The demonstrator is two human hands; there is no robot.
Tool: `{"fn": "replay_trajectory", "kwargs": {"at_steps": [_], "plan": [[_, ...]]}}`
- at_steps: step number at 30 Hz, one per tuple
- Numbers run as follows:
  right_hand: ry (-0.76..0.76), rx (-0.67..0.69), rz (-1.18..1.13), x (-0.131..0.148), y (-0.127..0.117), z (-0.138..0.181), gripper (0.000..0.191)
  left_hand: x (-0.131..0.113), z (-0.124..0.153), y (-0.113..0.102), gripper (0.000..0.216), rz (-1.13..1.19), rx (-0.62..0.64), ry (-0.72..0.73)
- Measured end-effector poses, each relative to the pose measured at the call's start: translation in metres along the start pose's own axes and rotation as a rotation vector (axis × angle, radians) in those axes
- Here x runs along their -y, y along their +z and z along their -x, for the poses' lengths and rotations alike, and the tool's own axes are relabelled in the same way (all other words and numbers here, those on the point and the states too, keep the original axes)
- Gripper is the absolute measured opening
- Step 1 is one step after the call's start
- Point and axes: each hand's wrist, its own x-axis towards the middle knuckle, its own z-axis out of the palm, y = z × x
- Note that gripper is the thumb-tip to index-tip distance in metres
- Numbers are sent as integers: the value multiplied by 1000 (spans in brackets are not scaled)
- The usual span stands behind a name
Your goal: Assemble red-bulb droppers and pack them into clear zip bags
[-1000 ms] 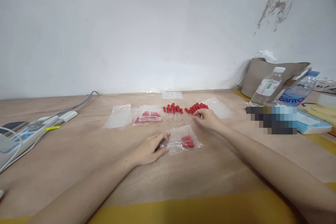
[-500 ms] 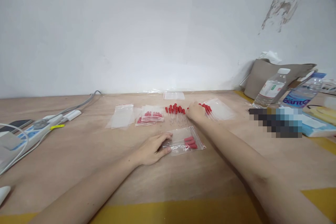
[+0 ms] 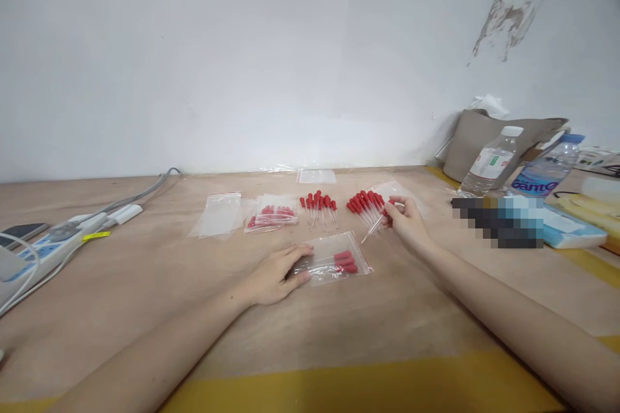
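My left hand [image 3: 281,271] presses on the open end of a clear zip bag [image 3: 334,259] that lies flat with a few red-bulbed droppers inside. My right hand [image 3: 407,219] is pinched on one glass dropper with a red bulb [image 3: 376,224], lifted just off the table, tip pointing down-left toward the bag. Right behind it lies a loose row of red-bulbed droppers [image 3: 364,202]. A second loose row of droppers [image 3: 318,203] sits left of that.
A filled zip bag [image 3: 271,214] and an empty zip bag [image 3: 219,214] lie at the left of the rows; another empty bag [image 3: 316,175] is near the wall. A power strip with cables [image 3: 53,242] sits far left. Two water bottles [image 3: 489,161] and a grey bag [image 3: 484,135] stand at right.
My right hand reached into the right-hand row of droppers, then drew back to the right with one dropper pinched in its fingers. My left hand stayed on the bag.
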Motion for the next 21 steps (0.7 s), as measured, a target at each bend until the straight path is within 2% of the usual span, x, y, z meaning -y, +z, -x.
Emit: {"fn": "replay_trajectory", "kwargs": {"at_steps": [4,8,12,14,17,21], "plan": [[165,8,-130,-7,7,16,27,0,0,0,39,-6,-10,-17],[234,53,-218,-10,15,24,27,0,0,1,41,-7,-4,-24],[294,195,-298,-8,18,34,29,0,0,1,41,-10,3,-29],[279,322,-264,-8,17,39,31,0,-1,1,42,-11,2,-33],[162,490,-47,-10,16,44,31,0,-1,1,42,-4,-6,-23],[8,569,201,-10,19,44,26,-1,-1,0,42,-4,-11,-14]]}}
